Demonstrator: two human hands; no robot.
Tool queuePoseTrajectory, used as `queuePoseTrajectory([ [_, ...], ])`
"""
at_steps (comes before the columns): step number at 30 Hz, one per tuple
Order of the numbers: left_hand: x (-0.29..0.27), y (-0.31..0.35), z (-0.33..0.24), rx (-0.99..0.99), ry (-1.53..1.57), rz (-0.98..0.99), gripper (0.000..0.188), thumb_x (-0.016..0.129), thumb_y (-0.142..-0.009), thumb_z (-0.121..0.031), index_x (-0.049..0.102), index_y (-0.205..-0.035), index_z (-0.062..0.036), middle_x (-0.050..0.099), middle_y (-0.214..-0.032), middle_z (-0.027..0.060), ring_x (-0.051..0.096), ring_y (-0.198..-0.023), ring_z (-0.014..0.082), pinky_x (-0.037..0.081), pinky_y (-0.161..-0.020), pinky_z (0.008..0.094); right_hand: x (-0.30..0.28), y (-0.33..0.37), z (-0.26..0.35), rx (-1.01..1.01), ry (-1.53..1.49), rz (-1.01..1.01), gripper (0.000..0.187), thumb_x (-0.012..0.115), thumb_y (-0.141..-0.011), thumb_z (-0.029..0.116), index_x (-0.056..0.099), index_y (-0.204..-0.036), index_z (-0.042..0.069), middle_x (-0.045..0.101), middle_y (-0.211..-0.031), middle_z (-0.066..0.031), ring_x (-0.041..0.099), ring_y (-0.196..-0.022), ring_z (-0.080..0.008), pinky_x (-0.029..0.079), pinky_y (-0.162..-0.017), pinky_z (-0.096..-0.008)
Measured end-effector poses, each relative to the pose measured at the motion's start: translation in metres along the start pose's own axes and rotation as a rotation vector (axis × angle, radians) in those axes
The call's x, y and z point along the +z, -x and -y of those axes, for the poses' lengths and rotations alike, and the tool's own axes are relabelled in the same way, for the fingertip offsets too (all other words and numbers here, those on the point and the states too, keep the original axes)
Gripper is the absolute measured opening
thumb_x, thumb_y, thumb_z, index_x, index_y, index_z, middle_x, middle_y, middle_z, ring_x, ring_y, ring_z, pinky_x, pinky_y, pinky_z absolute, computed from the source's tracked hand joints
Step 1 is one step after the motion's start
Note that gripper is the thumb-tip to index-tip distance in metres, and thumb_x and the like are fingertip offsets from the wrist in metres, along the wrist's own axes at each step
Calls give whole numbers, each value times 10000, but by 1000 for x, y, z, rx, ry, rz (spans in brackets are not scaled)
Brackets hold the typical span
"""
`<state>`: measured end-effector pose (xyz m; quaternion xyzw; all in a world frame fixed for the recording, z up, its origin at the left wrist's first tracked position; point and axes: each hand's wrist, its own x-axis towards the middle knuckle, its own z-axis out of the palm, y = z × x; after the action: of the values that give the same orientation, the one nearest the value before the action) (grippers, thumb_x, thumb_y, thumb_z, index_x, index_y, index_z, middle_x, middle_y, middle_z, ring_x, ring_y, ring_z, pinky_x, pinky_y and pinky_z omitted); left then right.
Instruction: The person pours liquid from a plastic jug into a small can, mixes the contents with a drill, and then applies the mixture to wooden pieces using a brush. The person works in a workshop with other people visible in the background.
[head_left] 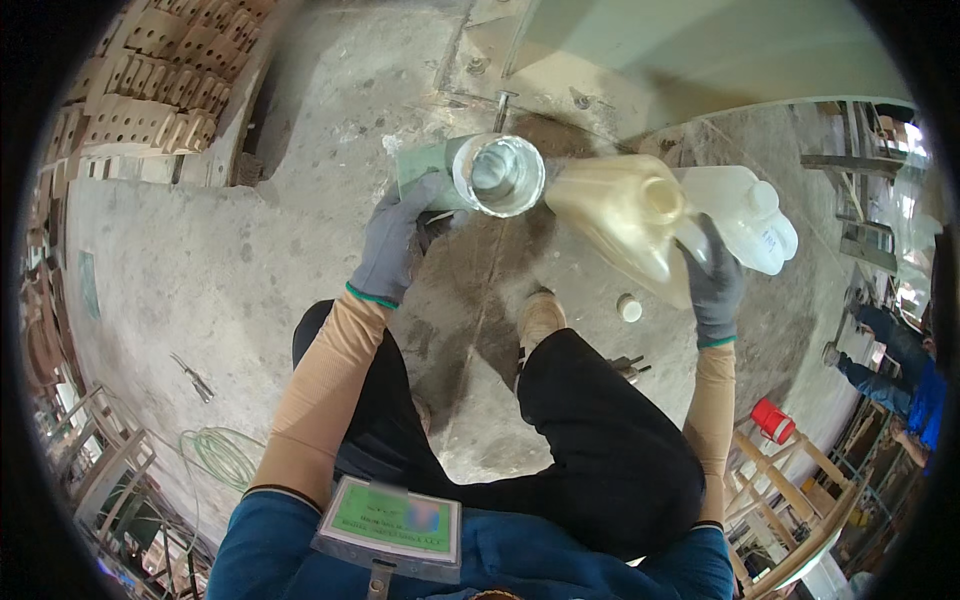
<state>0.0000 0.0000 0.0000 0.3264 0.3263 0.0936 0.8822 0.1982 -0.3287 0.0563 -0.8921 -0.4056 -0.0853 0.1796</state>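
My left hand (392,245), in a grey glove, grips a cut-off container (502,178) with a whitish crusted rim. Its round mouth faces up toward me, and its inside looks pale and shiny. A pale green side (428,168) shows beside the fingers. My right hand (715,285), also gloved, is closed round the handle of a yellowish translucent jug (615,210). This jug is tilted, its left end close to the container's rim; whether liquid flows is unclear. Just behind it stands a white jug (735,205). A small white cap (629,308) lies on the floor below.
A metal plate (600,70) with bolts lies ahead. Stacked wooden pieces (165,90) are at the far left. A coiled hose (222,455) and a metal tool (192,378) lie left. A wooden stool (790,490), red container (772,420) and another person (900,380) are right.
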Motion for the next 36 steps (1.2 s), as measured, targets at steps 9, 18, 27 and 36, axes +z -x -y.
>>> queuePoseTrajectory([
  [9,-8,14,-9,-103,-227,43,387,564,-880,-177,492,-1210,11,565,-1138,105,589,-992,199,519,-857,346,-32,4,47,-56,348,344,525,736,-720,242,591,-1216,149,645,-789,-83,605,-627,-238,482,-608,-341],
  [18,-27,8,5,-111,-268,86,370,557,-859,-96,495,-1208,9,603,-1067,104,611,-940,179,542,-797,329,1,-45,101,-390,433,474,571,687,-692,349,574,-1238,229,488,-605,-34,498,-498,-219,422,-500,-348],
  [27,-54,15,-9,-57,-420,-32,343,531,-844,-70,523,-1173,26,628,-970,70,595,-784,120,502,-690,256,47,-65,134,-435,481,487,553,650,-755,409,508,-1274,280,525,-635,-26,553,-516,-216,444,-486,-352],
  [36,-70,11,-9,-76,-516,15,346,554,-859,-119,550,-1185,-4,624,-976,43,581,-788,93,497,-723,247,65,-76,172,-490,519,594,466,638,-782,341,516,-1200,175,565,-650,-25,599,-572,-204,470,-512,-362],
])
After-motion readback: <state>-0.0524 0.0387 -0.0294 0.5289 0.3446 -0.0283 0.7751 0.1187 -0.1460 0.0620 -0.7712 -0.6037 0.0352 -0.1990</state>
